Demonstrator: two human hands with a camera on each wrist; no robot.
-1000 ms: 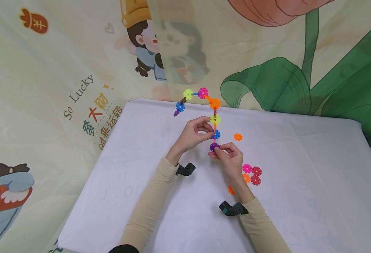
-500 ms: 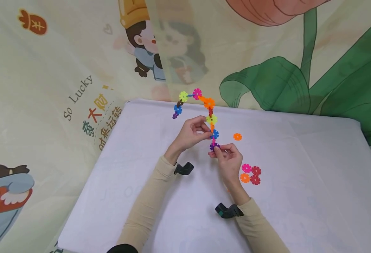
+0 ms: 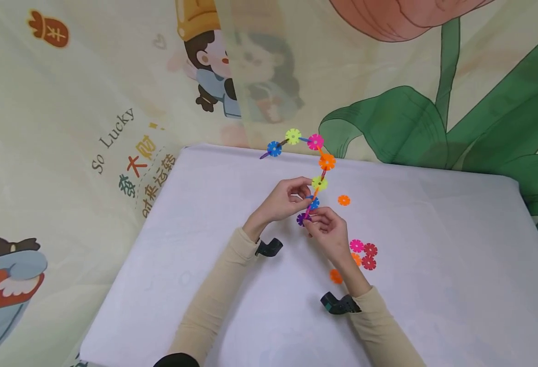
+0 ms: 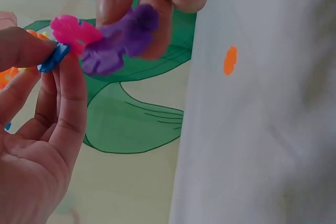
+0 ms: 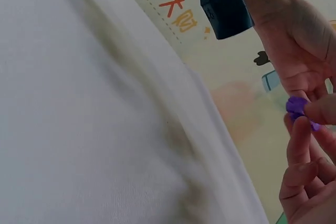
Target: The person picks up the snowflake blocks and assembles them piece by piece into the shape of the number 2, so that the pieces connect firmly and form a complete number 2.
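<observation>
A chain of slotted plastic snowflake discs [image 3: 327, 161] in several colours arches up from my hands and bends over to the left. My left hand [image 3: 280, 201] pinches a blue disc [image 4: 54, 59] in the chain between thumb and fingers. Fitted beside it is a pink disc [image 4: 76, 32], edge-on in the head view, which joins on to a purple disc [image 3: 302, 219] at the near end. My right hand [image 3: 330, 232] holds this purple disc by thumb and fingertips. In the right wrist view, fingers cover part of the purple plastic [image 5: 296, 106].
One loose orange disc [image 3: 344, 200] lies on the white tabletop [image 3: 434, 255] right of the chain. Pink and red discs [image 3: 368, 262] lie in a cluster beside the right wrist, with another orange disc [image 3: 336, 276] nearer. A printed cloth [image 3: 388, 66] hangs behind the table.
The chain has swung to the right at its far end and now leans. Both hands have dipped slightly nearer, each still holding its disc; the purple disc has shifted left.
</observation>
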